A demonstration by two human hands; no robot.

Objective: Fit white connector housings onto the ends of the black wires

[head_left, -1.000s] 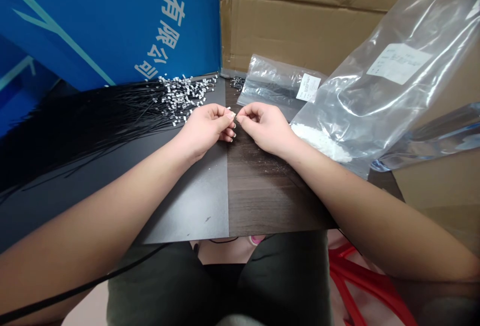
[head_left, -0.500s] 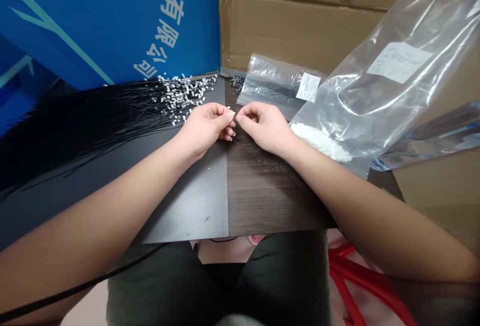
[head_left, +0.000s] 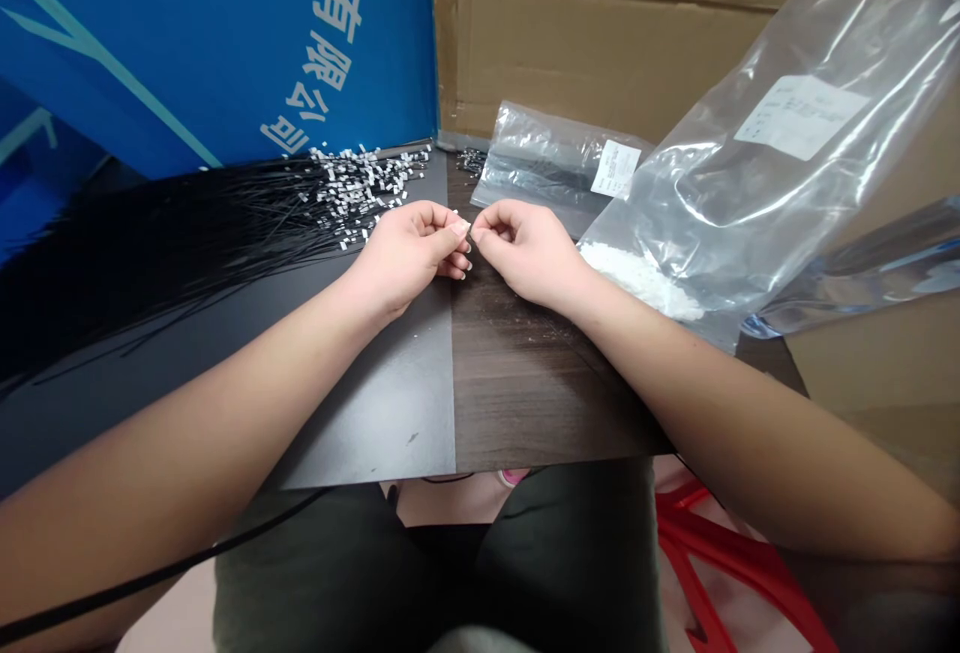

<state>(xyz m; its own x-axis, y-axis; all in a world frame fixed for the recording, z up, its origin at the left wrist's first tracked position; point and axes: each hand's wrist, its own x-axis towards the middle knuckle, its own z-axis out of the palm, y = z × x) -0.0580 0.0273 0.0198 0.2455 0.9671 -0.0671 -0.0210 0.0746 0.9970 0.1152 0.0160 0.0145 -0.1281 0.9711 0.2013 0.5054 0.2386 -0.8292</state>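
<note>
Grey and wood-grain bench [head_left: 517, 403], blue panel [head_left: 172, 23] and cardboard [head_left: 600, 53] behind, left hand [head_left: 405, 251], right hand [head_left: 536, 248], fingers of each pinched together, contents too small to tell, pose unchanged, panel slightly higher.

dark grey-green trousers [head_left: 300, 573]; left forearm [head_left: 247, 398], right forearm [head_left: 705, 388] bare; left hand [head_left: 405, 253], right hand [head_left: 534, 253] bare too.

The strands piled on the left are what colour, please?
The strands are black, with small white end pieces; the head view shows them best.
</note>
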